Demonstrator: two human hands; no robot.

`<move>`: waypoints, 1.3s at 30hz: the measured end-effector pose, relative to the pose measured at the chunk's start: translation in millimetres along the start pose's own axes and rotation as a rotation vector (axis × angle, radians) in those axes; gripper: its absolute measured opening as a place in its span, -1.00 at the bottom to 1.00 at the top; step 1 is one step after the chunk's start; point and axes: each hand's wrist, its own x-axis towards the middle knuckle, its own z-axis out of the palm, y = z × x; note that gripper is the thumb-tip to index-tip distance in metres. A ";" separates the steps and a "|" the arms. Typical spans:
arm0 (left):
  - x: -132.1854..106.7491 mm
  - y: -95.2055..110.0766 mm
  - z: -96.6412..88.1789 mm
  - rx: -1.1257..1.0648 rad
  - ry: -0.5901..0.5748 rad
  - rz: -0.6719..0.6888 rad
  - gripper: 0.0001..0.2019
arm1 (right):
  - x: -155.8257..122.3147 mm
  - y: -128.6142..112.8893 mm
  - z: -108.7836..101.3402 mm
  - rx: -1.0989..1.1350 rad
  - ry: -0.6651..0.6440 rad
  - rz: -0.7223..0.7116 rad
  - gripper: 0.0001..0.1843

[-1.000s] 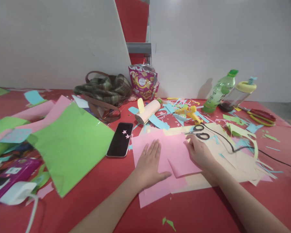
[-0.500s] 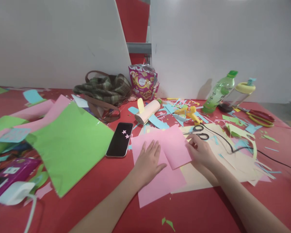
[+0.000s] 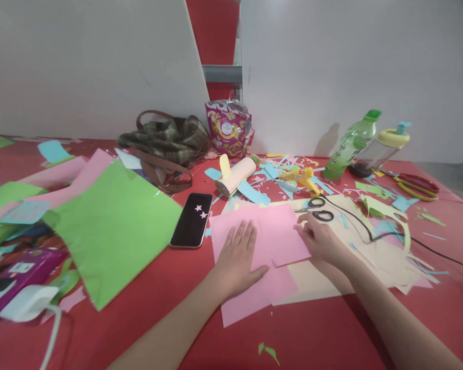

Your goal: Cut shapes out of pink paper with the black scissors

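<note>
My left hand [image 3: 239, 261] lies flat with spread fingers on a large pink sheet of paper [image 3: 241, 306]. A smaller pink paper [image 3: 283, 236] overlaps that sheet on its right side. My right hand [image 3: 319, 237] pinches the smaller paper at its right edge between thumb and fingers. Under both lies a cream sheet of paper [image 3: 316, 290]. Just behind my right hand rest black-handled scissors [image 3: 318, 209]. A phone [image 3: 192, 221] with two small pink paper stars on its screen lies left of the pink sheet.
Behind the papers are a paper-wrapped tube [image 3: 236, 176], a yellow glue gun [image 3: 303, 180] with its black cord, and many paper scraps. A green bottle [image 3: 353, 146] and a clear cup [image 3: 384, 149] stand at the back right. Green paper [image 3: 119, 231] spreads out on the left.
The smaller pink paper has turned and shifted slightly right, with my right hand holding its edge. My left hand stays flat on the large sheet, its thumb a little further out.
</note>
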 end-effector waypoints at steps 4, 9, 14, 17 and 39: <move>0.1 -0.2 0.6 -0.007 -0.002 -0.002 -0.28 | 0.7 0.4 -6.3 0.021 -0.034 0.039 -0.86; -0.1 0.2 0.1 -0.004 0.004 0.001 -0.29 | -4.4 -0.4 -22.4 0.084 -0.218 0.092 -0.80; -0.2 0.4 -0.9 -0.004 -0.008 -0.003 -0.29 | -11.4 -0.7 -27.5 0.068 -0.290 0.109 -0.86; 0.0 0.3 -1.2 -0.005 -0.011 -0.008 -0.29 | -11.5 4.6 -30.7 0.028 -0.282 0.085 -0.88; 3.4 -37.3 -16.9 0.007 0.174 -0.292 -0.32 | -8.9 16.0 -16.1 0.009 0.335 -0.122 -0.51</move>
